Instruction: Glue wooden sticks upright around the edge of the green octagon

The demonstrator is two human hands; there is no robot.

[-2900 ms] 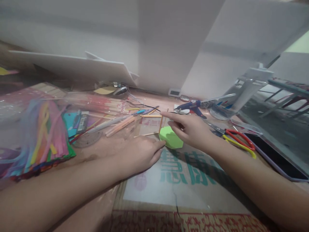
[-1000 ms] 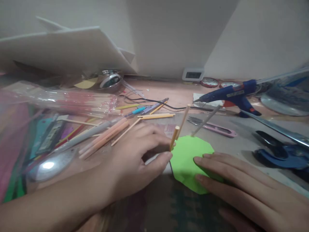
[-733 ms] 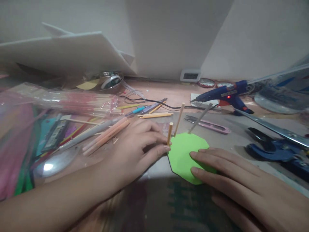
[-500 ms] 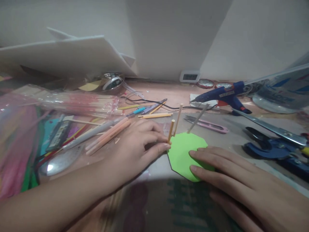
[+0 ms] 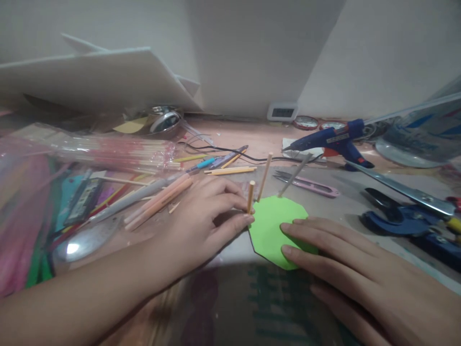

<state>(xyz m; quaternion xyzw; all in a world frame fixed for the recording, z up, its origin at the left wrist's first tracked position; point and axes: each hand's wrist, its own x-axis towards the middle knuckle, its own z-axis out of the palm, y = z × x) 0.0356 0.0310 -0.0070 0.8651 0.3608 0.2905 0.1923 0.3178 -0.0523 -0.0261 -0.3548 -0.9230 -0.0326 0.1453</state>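
A bright green many-sided card [image 5: 272, 230] lies flat in front of me. My left hand [image 5: 205, 216] pinches the base of a short wooden stick [image 5: 251, 196], which stands nearly upright at the card's left edge. Behind it a second wooden stick [image 5: 265, 175] rises from the card's far left edge, leaning slightly right. A greyish stick [image 5: 295, 175] slants to the right at the far edge. Across the card's right side, my right hand [image 5: 345, 259] rests with its fingers stretched out, pressing on the green surface.
To the right lie a pink thread snipper [image 5: 309, 185], a blue glue gun [image 5: 331, 138] and blue-handled cutters [image 5: 403, 218]. Peach-coloured pens [image 5: 158, 202], a spoon [image 5: 82, 240] and a plastic bag of wooden sticks [image 5: 118, 151] crowd the left. A small digital clock [image 5: 283, 112] stands by the wall.
The stick in my left hand has tipped slightly left and now stands closer to upright. My right hand keeps its place on the card.
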